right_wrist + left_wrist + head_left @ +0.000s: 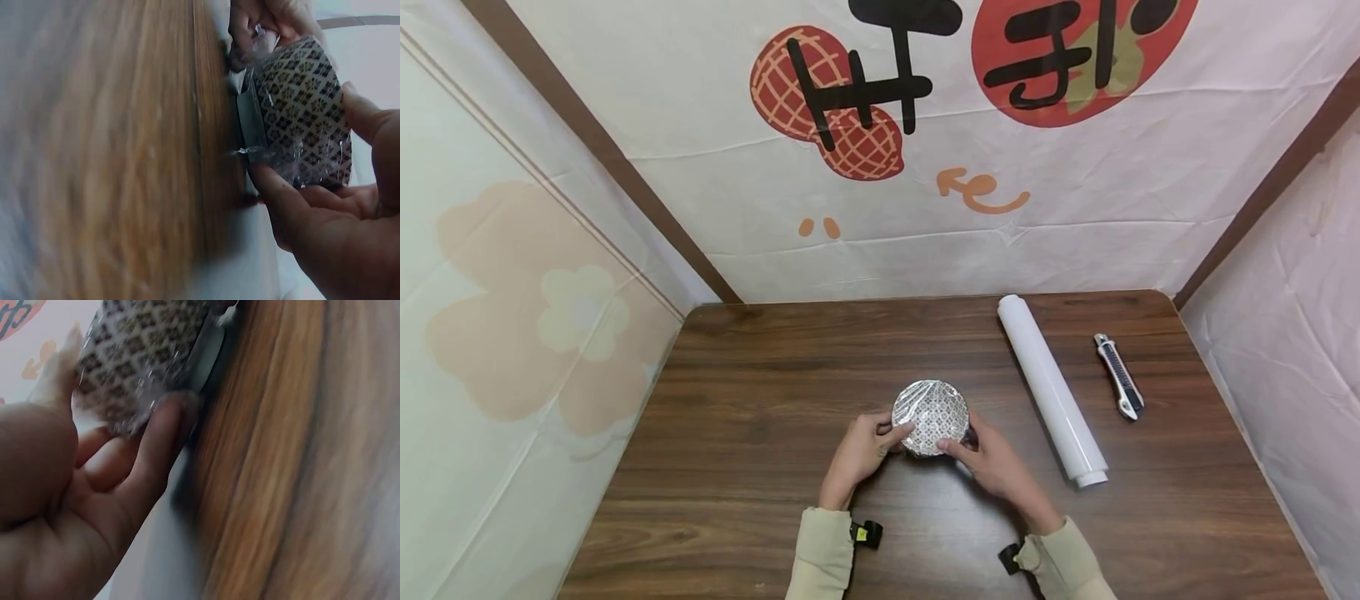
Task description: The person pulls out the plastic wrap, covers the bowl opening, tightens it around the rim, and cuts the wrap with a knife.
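A small round bowl with a dark lattice pattern is wrapped in shiny cling film, at the middle of the table. My left hand holds its left side, thumb over the rim. On the right side, my right hand grips it, thumb on the near rim and fingers below. In the right wrist view, wrinkled film clings to the patterned wall, and loose bits stick out near the base. The left wrist view shows fingers against the film-covered wall. Whether the base touches the table, I cannot tell.
A long white roll of cling film lies slanted to the right of the bowl. Farther right rests a white and black utility knife. The brown wooden table is enclosed by printed white cloth walls.
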Motion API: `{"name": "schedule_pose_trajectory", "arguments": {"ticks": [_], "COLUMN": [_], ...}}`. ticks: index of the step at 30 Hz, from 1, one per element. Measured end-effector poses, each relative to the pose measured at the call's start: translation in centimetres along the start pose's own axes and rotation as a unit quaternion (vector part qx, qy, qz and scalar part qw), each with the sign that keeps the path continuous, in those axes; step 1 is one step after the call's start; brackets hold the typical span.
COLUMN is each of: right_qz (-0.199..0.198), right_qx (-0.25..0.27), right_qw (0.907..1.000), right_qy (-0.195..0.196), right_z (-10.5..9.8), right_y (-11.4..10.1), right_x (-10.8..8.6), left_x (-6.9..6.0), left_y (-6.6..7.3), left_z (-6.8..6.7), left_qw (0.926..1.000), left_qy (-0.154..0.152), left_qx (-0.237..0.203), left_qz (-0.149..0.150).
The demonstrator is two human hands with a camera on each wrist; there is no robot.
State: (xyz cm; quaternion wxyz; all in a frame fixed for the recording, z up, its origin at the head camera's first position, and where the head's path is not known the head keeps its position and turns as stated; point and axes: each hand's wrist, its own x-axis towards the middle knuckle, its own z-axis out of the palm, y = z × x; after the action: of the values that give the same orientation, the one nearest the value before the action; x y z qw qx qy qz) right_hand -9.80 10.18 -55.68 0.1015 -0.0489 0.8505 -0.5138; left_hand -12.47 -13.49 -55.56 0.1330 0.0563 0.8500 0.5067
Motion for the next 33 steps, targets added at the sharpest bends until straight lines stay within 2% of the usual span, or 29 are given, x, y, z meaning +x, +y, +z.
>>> {"name": "schedule_pose_trajectory", "arguments": {"ticks": [4, 8, 12, 16, 20, 27, 33], "right_qz": [0.008, 0.016, 0.024, 0.032, 0.033, 0.030, 0.042], "right_qx": [0.020, 0.073, 0.108, 0.104, 0.096, 0.106, 0.082], "right_qw": [0.9996, 0.9967, 0.9932, 0.9930, 0.9930, 0.9914, 0.9922], "right_qy": [0.018, 0.030, 0.035, 0.046, 0.061, 0.071, 0.084], "right_z": [0.3, 0.6, 1.0, 1.1, 1.1, 1.3, 1.3], "right_y": [-0.5, -0.9, -0.9, -1.0, -1.1, -1.1, -1.8], "right_x": [-0.3, -0.5, -0.6, -0.5, -0.6, -0.7, -0.5], "left_x": [0.0, -0.1, -0.4, -0.7, -0.8, -0.8, -0.8], "left_y": [0.3, 0.5, 0.7, 1.2, 1.5, 1.4, 1.2], "left_z": [1.1, 2.2, 3.0, 3.6, 3.9, 3.8, 3.7], "left_qw": [0.9961, 0.9868, 0.9788, 0.9718, 0.9665, 0.9614, 0.9548], "left_qy": [0.076, 0.147, 0.196, 0.232, 0.252, 0.260, 0.267], "left_qx": [0.044, 0.068, 0.056, 0.019, -0.001, -0.033, -0.074], "left_qz": [0.002, 0.001, -0.019, -0.036, -0.048, -0.082, -0.107]}}
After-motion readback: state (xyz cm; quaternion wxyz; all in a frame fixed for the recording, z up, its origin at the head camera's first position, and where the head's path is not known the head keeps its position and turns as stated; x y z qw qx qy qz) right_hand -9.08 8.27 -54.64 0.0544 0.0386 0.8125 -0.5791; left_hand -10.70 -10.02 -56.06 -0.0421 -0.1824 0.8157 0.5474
